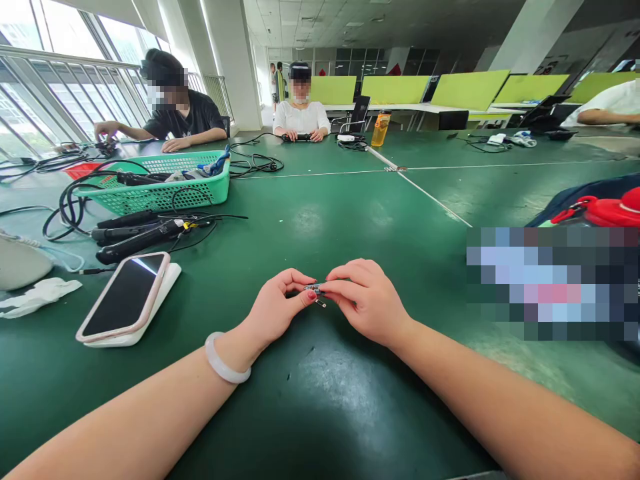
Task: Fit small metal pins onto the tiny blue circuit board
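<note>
Both my hands meet at the middle of the green table [320, 227]. My left hand [277, 308], with a pale bangle on its wrist, and my right hand [367, 299] pinch the same small metal object [315, 291] between fingertips. It looks like a tiny silvery clip or pin; a thin piece hangs below it. The fingers of both hands are curled closed around it, just above the table top.
A phone [125, 295] lies on a white stand at my left, beside black cables and handles [135, 237] and a green basket [160, 183]. Two people sit across the table. An orange bottle [381, 129] stands far off. A red item [610, 210] lies right.
</note>
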Demonstrator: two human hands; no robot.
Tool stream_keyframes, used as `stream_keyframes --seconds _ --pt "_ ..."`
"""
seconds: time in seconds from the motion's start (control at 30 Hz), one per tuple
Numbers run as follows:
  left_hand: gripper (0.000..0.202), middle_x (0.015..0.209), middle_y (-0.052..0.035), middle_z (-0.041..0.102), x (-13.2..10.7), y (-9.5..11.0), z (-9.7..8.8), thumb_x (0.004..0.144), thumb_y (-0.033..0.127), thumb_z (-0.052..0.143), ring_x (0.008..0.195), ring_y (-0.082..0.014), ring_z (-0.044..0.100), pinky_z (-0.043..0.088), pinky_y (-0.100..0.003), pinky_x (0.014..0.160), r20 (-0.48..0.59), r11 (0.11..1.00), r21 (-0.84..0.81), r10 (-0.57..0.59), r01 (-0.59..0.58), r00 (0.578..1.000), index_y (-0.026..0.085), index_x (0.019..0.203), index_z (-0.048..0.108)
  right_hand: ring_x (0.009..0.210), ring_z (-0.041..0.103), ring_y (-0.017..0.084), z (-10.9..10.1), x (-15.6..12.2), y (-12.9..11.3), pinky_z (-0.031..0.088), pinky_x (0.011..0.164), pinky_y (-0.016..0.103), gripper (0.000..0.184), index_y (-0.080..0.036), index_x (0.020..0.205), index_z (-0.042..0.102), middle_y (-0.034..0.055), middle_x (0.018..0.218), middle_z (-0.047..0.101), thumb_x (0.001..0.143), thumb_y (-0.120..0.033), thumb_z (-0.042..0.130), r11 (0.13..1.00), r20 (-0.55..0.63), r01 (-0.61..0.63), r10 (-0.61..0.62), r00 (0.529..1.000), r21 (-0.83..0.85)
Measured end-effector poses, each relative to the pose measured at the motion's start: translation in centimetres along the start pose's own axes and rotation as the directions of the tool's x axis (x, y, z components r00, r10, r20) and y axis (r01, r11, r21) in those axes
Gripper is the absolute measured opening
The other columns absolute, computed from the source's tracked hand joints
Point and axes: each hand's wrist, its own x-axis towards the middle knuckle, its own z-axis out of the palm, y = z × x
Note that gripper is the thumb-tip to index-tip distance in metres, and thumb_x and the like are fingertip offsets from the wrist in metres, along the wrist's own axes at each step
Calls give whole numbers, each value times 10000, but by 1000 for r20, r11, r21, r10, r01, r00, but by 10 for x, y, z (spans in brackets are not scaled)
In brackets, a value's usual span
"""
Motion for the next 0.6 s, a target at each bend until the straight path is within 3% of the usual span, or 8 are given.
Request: stream_keyframes --seconds 0.13,0.23,0.37,0.6 --pt "232 806 -49 691 1 0 1 719 319 686 764 -159 633 482 -311 756 -26 999 -26 -19 18 999 152 845 583 904 544 177 1 0 0 429 841 348 194 -244 999 646 36 971 644 837 -188 556 992 20 -118 117 993 43" --pt "247 833 -50 691 2 -2 1 716 328 684 787 -162 632 477 -316 770 -54 1000 6 -27 28 998 158 870 590 916 536 187 6 -1 2 438 836 357 148 -225 951 645 43 957 634 812 -225 597 974 156 -224 217 964 29" --pt "237 847 -52 693 2 -3 1 714 313 679 810 -165 630 467 -331 802 -68 997 56 -44 48 997 161 875 595 917 510 202 14 -3 4 419 828 389 129 -211 841 651 47 923 620 787 -328 639 972 324 -226 232 917 -55" --pt "233 877 -57 692 2 -4 2 703 291 681 823 -173 625 466 -344 810 -47 995 94 -24 28 999 164 880 598 998 473 204 17 -4 1 391 866 403 97 -191 703 634 50 990 600 796 -219 628 978 342 -205 209 916 -47"
